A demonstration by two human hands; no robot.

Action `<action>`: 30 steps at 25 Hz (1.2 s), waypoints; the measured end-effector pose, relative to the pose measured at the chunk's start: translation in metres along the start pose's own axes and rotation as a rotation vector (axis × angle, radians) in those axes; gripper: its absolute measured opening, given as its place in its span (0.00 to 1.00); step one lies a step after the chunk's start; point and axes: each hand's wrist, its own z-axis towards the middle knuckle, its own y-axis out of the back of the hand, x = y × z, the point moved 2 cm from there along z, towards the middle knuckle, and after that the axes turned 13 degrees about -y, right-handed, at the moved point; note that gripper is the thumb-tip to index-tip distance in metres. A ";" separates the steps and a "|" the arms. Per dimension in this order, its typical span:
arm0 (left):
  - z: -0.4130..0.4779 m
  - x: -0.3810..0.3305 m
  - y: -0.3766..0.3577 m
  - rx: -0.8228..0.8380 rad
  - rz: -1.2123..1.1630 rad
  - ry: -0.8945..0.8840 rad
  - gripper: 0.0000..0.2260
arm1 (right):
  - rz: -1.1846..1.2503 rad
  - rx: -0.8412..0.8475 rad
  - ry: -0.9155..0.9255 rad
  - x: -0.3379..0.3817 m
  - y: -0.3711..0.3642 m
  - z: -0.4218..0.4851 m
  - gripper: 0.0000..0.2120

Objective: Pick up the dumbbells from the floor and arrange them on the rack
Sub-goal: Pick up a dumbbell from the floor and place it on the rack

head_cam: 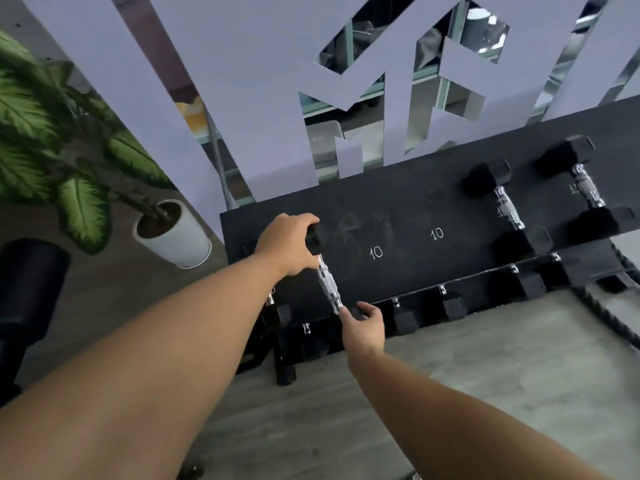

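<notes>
A black dumbbell (327, 284) with a chrome knurled handle lies at the left end of the black rack's top shelf (398, 209). My left hand (285, 244) grips its far hex head. My right hand (365, 322) holds the near head at the shelf's front edge. Two more black dumbbells, one (507, 207) and another (587, 188), rest at the right end of the same shelf. White "10" marks are painted on the bare middle. Several dumbbell heads (450, 304) line the lower shelf below.
A potted plant in a white pot (173, 233) stands left of the rack. A black cylinder (31, 289) sits at the far left. Behind the rack is a lilac panel with cut-outs (242, 98). Grey wood-look floor (450, 375) spreads in front; a ridged black mat edge (602, 323) lies at right.
</notes>
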 end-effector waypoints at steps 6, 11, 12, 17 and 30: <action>0.085 0.072 -0.036 0.128 0.079 -0.079 0.37 | -0.027 -0.088 -0.069 0.017 -0.066 0.071 0.24; 0.148 0.126 -0.086 0.230 0.093 -0.126 0.36 | 0.006 -0.257 -0.195 0.017 -0.108 0.126 0.23; 0.158 0.135 -0.095 0.253 0.085 -0.132 0.36 | 0.004 -0.278 -0.233 0.017 -0.115 0.134 0.23; 0.173 0.161 -0.142 0.352 0.042 -0.160 0.33 | 0.015 -0.430 -0.372 0.011 -0.133 0.146 0.19; 0.184 0.123 -0.111 0.426 0.111 -0.254 0.32 | -0.719 -0.361 0.207 0.087 -0.082 0.123 0.20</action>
